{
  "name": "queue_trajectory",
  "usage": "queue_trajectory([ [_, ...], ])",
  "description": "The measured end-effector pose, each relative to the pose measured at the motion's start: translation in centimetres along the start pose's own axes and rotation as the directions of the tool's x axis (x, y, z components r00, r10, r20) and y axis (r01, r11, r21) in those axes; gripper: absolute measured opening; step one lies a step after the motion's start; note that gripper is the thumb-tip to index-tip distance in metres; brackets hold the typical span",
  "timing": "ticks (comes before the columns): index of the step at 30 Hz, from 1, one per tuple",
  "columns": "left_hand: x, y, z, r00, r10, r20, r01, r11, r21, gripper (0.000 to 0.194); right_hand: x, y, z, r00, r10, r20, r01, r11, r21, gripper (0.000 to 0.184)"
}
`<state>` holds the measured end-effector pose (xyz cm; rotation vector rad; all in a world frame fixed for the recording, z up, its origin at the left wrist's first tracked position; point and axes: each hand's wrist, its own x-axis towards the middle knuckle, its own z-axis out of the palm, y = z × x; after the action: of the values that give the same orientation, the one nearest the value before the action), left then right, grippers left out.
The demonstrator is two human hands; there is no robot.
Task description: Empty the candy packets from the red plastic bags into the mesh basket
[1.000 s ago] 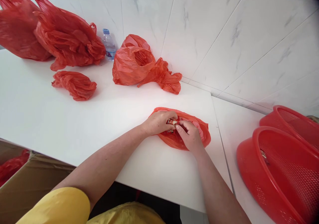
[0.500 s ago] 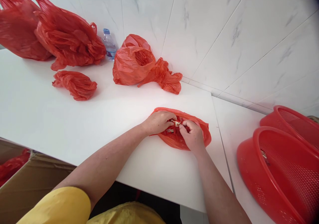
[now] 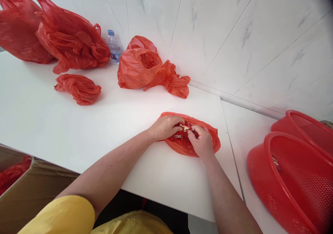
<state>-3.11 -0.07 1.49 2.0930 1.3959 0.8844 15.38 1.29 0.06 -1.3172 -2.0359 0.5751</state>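
bright, diffuse light with soft shadows on the white table [image 3: 114, 112]; wide-angle stretching and a dark upper-right corner.

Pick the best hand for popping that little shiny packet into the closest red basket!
Probably the right hand: it's pinching the packet and is nearer the basket. The left hand is farther away.
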Motion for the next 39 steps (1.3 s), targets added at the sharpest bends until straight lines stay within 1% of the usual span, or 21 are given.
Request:
queue_trajectory([
  [4, -0.07, -0.09, -0.11, 1.0, -0.009, -0.009, 0.009, 1.0, 0.029, 0.016, -0.05, -0.06, -0.09, 1.0, 0.009, -0.017, -0.009, 1.0, -0.002, 0.017],
  [8, 0.0, -0.29, -0.11, 0.999, 0.031, -0.013, -0.03, 0.998, 0.048, 0.018, -0.01, -0.1, -0.08, 0.999, 0.031, 0.033, -0.032, 0.999, 0.025, 0.014],
  [12, 0.01, -0.41, -0.06, 0.999, 0.041, -0.022, -0.04, 0.998, 0.058, 0.014, 0.04, 0.01, -0.01, 0.996, 0.018, 0.089, -0.023, 0.998, 0.057, 0.011],
  [23, 0.2, -0.7, 0.05, 0.997, 0.066, -0.046, -0.061, 0.993, 0.096, 0.014, 0.05, 0.06, 0.16, 0.991, 0.009, 0.131, -0.015, 0.999, 0.045, 0.011],
  [31, 0.21, -0.56, -0.18, 0.997, 0.074, -0.016, -0.071, 0.986, 0.152, 0.014, -0.08, -0.17, -0.01, 0.989, 0.003, 0.149, -0.011, 0.999, 0.053, 0.012],
  [33, 0.14, -0.48, -0.31, 0.998, 0.062, -0.021, -0.058, 0.984, 0.168, 0.014, 0.02, -0.25, -0.19, 0.99, -0.002, 0.142, -0.005, 0.999, 0.047, 0.013],
  [35, 0.03, -0.44, -0.41, 0.999, 0.047, -0.025, -0.041, 0.98, 0.196, 0.014, 0.1, -0.3, -0.38, 0.995, -0.001, 0.101, -0.004, 0.999, 0.048, 0.016],
  [37, -0.07, -0.41, -0.49, 0.999, 0.027, -0.018, -0.022, 0.974, 0.227, 0.014, 0.15, -0.27, -0.55, 0.998, 0.032, 0.055, -0.036, 0.997, 0.073, 0.019],
  [39, -0.14, -0.33, -0.56, 1.0, -0.004, 0.007, 0.002, 0.967, 0.256, 0.015, 0.22, -0.14, -0.64, 0.995, 0.092, 0.041, -0.097, 0.986, 0.132, 0.023],
])
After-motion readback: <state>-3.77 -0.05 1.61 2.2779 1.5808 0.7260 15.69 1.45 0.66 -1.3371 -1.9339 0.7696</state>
